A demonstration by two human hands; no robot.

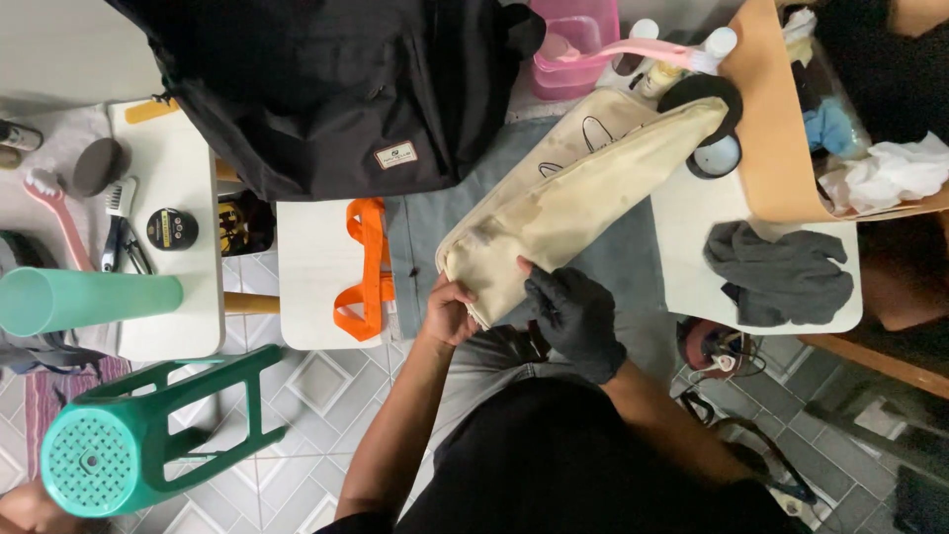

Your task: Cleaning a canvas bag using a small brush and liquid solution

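Grey patterned tile floor (326, 386), white tables (316, 267), green stool (129, 435)

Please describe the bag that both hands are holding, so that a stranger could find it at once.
Below the big black backpack, a long cream cloth bag lies slanted. The bare left hand and black-gloved right hand grip its lower end. It alone is pale and stained.

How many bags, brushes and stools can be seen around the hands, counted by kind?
Bags: 3 – cream bag held by bare left hand and gloved right hand; black backpack; orange bag.
Brushes: 2 – pink brush; white brush.
Stools: 1 – green stool.
Total: 6
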